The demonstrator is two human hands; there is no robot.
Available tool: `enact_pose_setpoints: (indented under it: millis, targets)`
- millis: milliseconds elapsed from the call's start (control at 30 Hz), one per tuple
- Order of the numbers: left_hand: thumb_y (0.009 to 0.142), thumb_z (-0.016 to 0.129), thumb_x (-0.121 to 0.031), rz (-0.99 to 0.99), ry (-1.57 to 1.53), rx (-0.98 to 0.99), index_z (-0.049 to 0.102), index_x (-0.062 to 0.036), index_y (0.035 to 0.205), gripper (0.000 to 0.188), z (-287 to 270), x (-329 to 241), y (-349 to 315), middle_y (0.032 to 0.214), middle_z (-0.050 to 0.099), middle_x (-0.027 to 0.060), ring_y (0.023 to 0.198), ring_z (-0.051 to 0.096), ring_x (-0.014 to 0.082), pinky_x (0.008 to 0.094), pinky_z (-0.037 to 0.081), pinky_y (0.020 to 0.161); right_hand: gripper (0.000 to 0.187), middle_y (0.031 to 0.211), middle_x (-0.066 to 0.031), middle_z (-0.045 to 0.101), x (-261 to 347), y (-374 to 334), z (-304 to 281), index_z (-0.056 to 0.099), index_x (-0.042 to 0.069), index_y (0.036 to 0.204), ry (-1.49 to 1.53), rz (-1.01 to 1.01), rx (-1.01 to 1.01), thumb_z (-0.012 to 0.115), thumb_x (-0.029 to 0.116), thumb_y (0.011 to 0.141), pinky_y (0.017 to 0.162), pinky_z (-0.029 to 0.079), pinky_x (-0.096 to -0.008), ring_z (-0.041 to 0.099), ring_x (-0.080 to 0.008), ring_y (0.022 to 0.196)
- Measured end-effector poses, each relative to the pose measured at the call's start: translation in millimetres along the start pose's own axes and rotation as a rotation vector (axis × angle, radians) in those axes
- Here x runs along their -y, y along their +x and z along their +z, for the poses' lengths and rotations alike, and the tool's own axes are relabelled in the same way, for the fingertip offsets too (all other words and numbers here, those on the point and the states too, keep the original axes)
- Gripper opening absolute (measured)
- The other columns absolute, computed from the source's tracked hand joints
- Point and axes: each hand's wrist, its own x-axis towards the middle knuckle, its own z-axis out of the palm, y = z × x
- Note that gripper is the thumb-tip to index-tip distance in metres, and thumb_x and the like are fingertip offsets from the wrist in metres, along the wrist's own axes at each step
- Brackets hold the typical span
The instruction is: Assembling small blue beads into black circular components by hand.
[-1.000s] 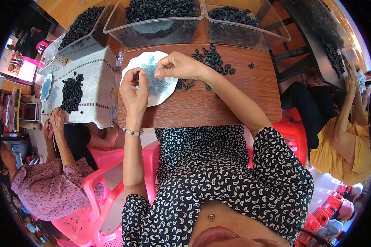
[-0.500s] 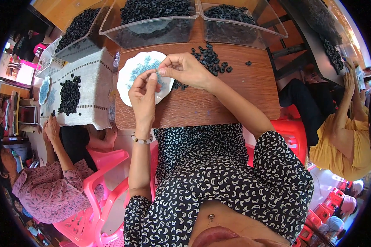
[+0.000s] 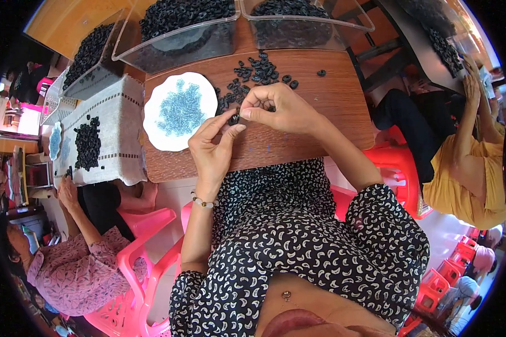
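Note:
Over the near part of the brown table my two hands meet at a small black ring-shaped piece (image 3: 234,119). My right hand (image 3: 281,109) is closed in a pinch at its right side. The index fingertip of my left hand (image 3: 211,147) touches its left side, with the thumb a little below. A bracelet circles my left wrist. Left of the hands lies a white scalloped plate (image 3: 152,115) bearing a spread of tiny pale blue pieces (image 3: 181,109), too small to name. Just beyond my hands, loose black pieces (image 3: 260,70) are scattered on the table (image 3: 326,112).
Clear plastic bins (image 3: 180,53) full of black pieces line the table's far edge. On the left, a cloth-covered table (image 3: 121,123) holds a black heap and a person's hand (image 3: 68,194). A person in yellow (image 3: 466,185) works at right. Pink chairs (image 3: 146,241) stand at left.
Both hands have moved from over the plate toward the right and nearer to me. A black piece now shows between their fingertips. The view has shifted slightly.

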Motion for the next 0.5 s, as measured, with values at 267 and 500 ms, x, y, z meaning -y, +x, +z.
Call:
enact_pose_setpoints:
  millis: [267,500]
  targets:
    - [0.082,0.083,-0.006,-0.038,-0.012,0.010,0.076,-0.0025,0.116,0.035,12.1,3.6,-8.6,0.087,0.069,0.0031,0.073,0.056,0.0075,0.0221,0.047,0.066,0.020,0.078,0.0001,0.069,11.5,-17.4,-7.2,0.071,0.002,0.093,-0.122,0.009,-0.031,0.072,0.021,0.093,0.065,0.045,-0.0259,0.056,-0.0057,0.071]
    - [0.082,0.084,-0.008,-0.015,-0.017,0.065,0.076,-0.0018,0.114,0.034,16.3,7.9,-12.7,0.089,0.070,0.0036,0.074,0.056,0.0092,0.0238,0.048,0.069,0.021,0.076,-0.0064,0.071,6.7,-24.8,-9.0,0.071,-0.001,0.090,-0.177,0.017,-0.032,0.074,0.020,0.091,0.062,0.050,-0.0293,0.062,-0.0105,0.068]
